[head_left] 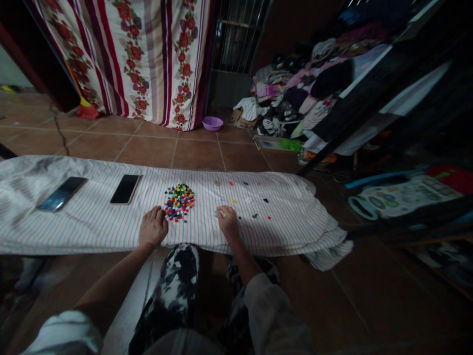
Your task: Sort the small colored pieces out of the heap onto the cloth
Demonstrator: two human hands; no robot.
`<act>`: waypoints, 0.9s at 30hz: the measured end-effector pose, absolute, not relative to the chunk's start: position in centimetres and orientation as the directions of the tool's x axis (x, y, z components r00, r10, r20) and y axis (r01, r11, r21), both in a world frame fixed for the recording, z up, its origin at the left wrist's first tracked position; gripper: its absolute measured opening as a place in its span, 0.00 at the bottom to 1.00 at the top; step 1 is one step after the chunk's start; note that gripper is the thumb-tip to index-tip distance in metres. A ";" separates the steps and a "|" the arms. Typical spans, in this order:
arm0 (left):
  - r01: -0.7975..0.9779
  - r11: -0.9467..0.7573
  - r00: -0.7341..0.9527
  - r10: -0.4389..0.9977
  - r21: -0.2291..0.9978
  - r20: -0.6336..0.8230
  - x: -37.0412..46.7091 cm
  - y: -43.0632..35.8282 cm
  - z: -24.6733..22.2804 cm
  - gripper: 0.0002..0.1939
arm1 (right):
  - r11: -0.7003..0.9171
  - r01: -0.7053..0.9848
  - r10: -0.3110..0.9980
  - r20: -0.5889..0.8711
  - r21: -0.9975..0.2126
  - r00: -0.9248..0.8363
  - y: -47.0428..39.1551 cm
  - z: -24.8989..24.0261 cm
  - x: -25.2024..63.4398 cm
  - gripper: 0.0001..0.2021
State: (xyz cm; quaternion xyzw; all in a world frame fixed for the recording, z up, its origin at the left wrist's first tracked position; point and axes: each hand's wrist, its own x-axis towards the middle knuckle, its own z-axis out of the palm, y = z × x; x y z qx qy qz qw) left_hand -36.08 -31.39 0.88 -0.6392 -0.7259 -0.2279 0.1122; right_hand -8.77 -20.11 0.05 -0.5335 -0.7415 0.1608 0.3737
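Reaching over a worktop [92,219] draped in striped cloth, a person had both bare hands near the surface, with a heap of small multicoloured pieces [180,201] between them. The left hand [153,227] lay at the heap's left edge, its fingers curled close together; whether they held a piece, I cannot tell. The right hand [228,223] was well apart from the heap, to its right, fingertips drawn narrowly together beside something pale; whether they gripped it, I cannot tell.

Around and beyond the right hand, tiny single-colour groups sat apart from one another. The far row had tan pieces [216,183], orange pieces [231,183] and green pieces [246,183]. Nearer were light blue, yellow [233,201], white [249,199] and black pieces [265,200], then dark blue, grey and red ones [269,217]. Left of the heap lay a phone [125,189], and farther left a second phone [62,194]. Beyond, a floral curtain [155,64] hung above a tiled floor [197,154], beside a purple basin [212,124].
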 end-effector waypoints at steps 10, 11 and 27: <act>0.986 0.077 -0.138 0.873 0.146 0.468 -36.1 -31.3 0.7 0.12 | 0.414 0.740 0.869 0.472 -0.530 -0.147 -19.8 -1.5 -9.2 0.12; 0.986 0.079 -0.139 0.874 0.146 0.466 -36.1 -31.3 0.7 0.12 | 0.421 0.736 0.867 0.475 -0.530 -0.153 -19.7 -1.6 -9.1 0.13; 0.985 0.080 -0.144 0.875 0.154 0.462 -36.3 -31.3 0.4 0.13 | 0.566 0.652 0.811 0.485 -0.505 -0.328 -20.7 -1.1 -8.7 0.11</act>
